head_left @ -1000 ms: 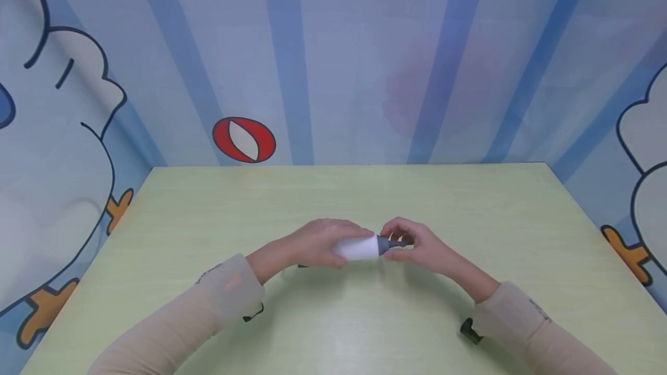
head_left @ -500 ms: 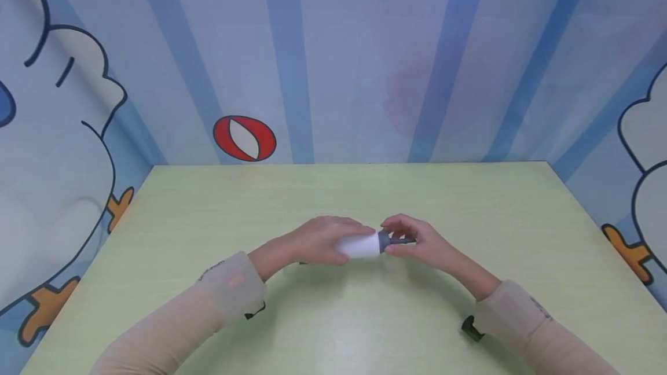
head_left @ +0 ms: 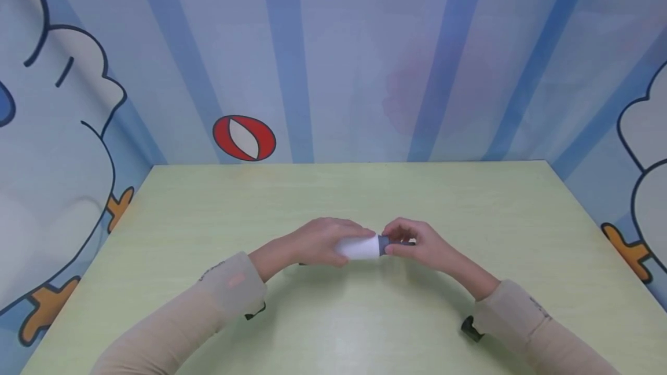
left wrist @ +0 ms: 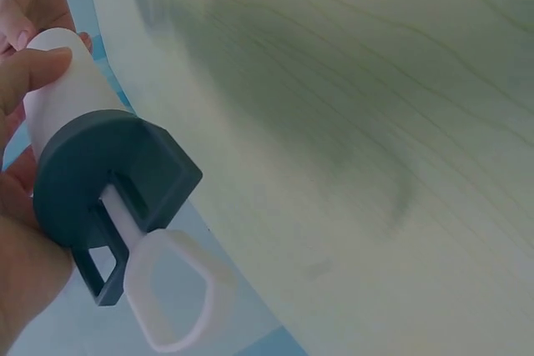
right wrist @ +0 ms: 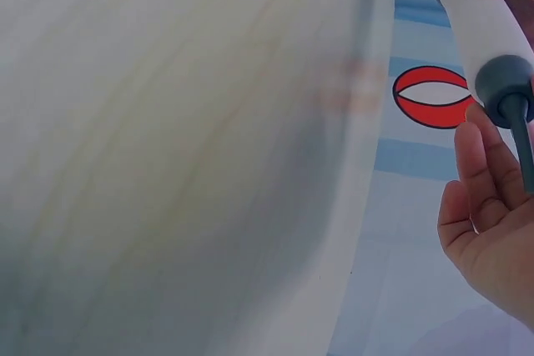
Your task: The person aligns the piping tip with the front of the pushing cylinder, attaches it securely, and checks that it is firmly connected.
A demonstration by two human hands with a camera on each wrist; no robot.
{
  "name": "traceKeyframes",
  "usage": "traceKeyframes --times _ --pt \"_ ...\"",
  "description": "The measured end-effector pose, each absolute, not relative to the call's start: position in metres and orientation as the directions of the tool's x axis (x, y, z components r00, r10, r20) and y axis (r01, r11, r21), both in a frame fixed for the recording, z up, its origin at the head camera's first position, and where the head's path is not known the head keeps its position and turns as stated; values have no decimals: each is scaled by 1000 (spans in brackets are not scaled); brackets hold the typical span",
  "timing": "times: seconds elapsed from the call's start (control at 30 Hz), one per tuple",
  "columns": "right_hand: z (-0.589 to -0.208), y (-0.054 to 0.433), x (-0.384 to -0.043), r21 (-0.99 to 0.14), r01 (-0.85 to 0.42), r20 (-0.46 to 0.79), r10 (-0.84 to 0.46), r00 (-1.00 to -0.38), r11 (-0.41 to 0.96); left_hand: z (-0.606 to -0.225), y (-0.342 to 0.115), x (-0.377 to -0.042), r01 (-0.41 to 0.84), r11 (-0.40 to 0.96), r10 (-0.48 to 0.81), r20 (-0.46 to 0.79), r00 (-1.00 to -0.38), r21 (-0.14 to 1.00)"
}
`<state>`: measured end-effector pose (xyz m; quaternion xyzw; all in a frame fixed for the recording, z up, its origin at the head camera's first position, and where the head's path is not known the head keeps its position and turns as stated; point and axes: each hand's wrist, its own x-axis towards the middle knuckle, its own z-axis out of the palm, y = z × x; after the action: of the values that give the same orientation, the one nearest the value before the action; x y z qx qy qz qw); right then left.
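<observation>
Over the middle of the table, my two hands hold a large plastic syringe [head_left: 359, 247] sideways. Its white barrel lies in my left hand [head_left: 325, 242], with the thumb and fingers wrapped round it. In the left wrist view, its dark grey end cap [left wrist: 79, 177] has side grips, and a white plunger ring [left wrist: 221, 289] sticks out of it. My right hand [head_left: 417, 242] pinches the grey collar [right wrist: 505, 85] at the other end. A thin grey nozzle [right wrist: 519, 143] runs from that collar past my right palm.
The pale green tabletop [head_left: 333, 328] spreads beneath both arms. A blue striped backdrop [head_left: 354, 62] stands behind it, with a printed red-and-white ball [head_left: 244, 139]. Cartoon figures are printed on the side panels.
My right thumb and fingertips have shifted slightly on the collar, and the nozzle's angle has wavered a little. My left hand keeps its hold on the barrel, nearly still.
</observation>
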<state>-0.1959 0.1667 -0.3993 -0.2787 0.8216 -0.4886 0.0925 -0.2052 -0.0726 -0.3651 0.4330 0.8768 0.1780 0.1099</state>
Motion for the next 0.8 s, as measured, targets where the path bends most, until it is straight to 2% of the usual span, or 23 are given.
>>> traceKeyframes --times 0.23,0.5,0.8 --pt "-404 167 -196 -787 -446 177 -537 -825 426 -366 -74 -206 725 562 796 -21 -605 398" --pt "-403 164 -192 -732 -529 267 -534 -802 429 -364 -71 -206 710 552 800 -38 -599 437" --pt "-404 166 -193 -738 -501 233 -525 -818 452 -364 -68 -204 723 542 814 -54 -579 428"
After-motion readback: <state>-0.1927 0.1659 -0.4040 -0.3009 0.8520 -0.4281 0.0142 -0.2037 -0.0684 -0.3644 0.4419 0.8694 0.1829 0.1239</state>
